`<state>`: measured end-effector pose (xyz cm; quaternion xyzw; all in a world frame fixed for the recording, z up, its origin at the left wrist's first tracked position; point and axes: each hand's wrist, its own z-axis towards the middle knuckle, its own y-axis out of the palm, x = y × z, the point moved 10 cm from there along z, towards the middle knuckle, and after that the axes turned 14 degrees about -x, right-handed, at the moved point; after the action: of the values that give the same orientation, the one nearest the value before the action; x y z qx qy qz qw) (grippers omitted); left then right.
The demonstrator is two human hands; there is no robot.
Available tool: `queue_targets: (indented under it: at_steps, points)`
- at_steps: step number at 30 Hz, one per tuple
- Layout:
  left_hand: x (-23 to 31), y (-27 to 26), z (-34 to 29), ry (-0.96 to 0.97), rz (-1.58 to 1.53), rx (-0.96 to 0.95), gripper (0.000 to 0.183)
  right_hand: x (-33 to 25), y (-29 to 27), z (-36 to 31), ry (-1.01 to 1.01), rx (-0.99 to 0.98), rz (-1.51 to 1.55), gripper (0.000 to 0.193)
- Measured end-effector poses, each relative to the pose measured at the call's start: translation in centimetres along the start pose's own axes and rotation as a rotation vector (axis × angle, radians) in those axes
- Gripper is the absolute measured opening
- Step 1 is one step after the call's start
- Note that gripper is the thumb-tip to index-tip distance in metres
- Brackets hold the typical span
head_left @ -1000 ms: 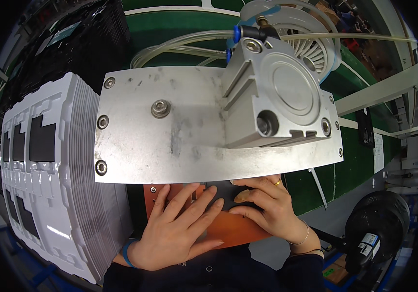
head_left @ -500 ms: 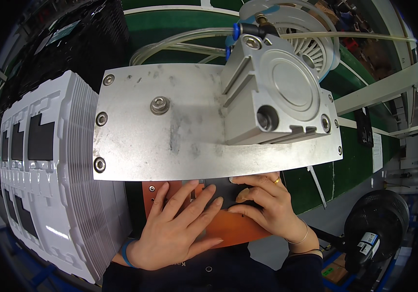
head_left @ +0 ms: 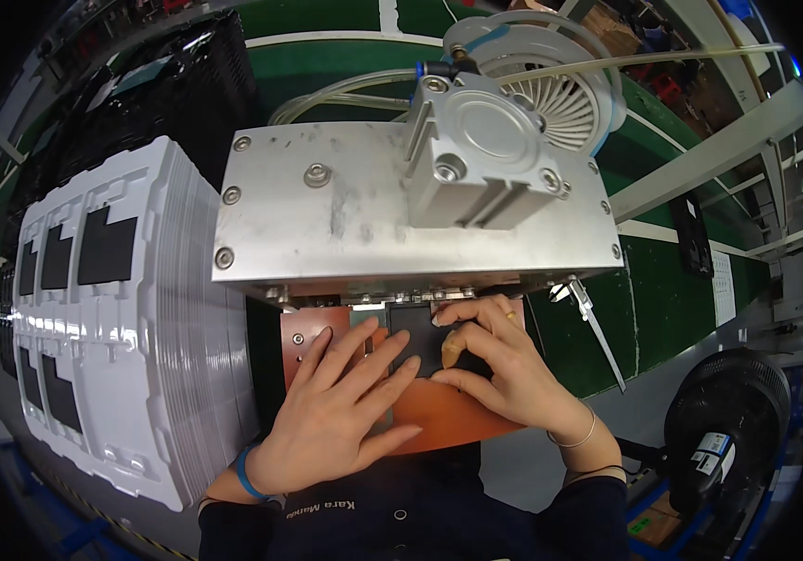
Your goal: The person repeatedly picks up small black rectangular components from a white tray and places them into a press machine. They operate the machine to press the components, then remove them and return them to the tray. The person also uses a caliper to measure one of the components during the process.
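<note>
A flat black plate (head_left: 414, 323) lies on the orange base (head_left: 448, 425) under the front of a metal press (head_left: 355, 201). My left hand (head_left: 336, 411) rests flat with its fingers spread over the base, fingertips reaching the plate's left side. Curled round the right part of the plate, my right hand (head_left: 500, 369) has its fingertips and thumb on it. One of its fingers wears a tan finger cot (head_left: 453, 344). The plate's far edge runs under the press, and my hands cover other parts of it.
White trays (head_left: 107, 346) with black L-shaped pieces are stacked at left, before black crates (head_left: 177, 93). A silver air cylinder (head_left: 490, 150) tops the press. A caliper (head_left: 593, 327) lies on the green table (head_left: 654, 346) at right. Fans stand behind and at lower right.
My view has shifted, so the press sits higher and shows its front underside, and more of the black plate and caliper appears. Both hands keep nearly the same pose.
</note>
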<state>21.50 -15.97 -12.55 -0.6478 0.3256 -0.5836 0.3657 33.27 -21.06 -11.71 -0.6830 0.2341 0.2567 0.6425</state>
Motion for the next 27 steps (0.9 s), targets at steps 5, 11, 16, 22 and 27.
queue_targets:
  at_steps: [5, 11, 16, 22, 27]
  points:
    - [1.0, -1.9, -1.6, 0.123, -0.040, 0.208, 0.048, 0.3, -1.2, -1.0, 0.010, 0.073, 0.189, 0.031]
    - [3.3, -2.4, -2.3, 0.200, -0.111, 0.269, 0.042, 5.7, 0.4, -3.4, 0.214, 0.116, 0.870, 0.029]
    - [4.5, -2.0, -2.8, 0.183, -0.069, 0.259, 0.042, 8.6, 0.8, -5.4, 0.392, 0.042, 1.165, 0.030]
    - [5.8, -2.0, -3.3, 0.202, -0.082, 0.298, 0.032, 7.9, 1.5, -5.7, 0.363, 0.037, 1.249, 0.027]
    - [5.6, -2.1, -3.5, 0.160, -0.128, 0.305, 0.015, 7.7, 1.0, -5.9, 0.305, 0.052, 1.205, 0.026]
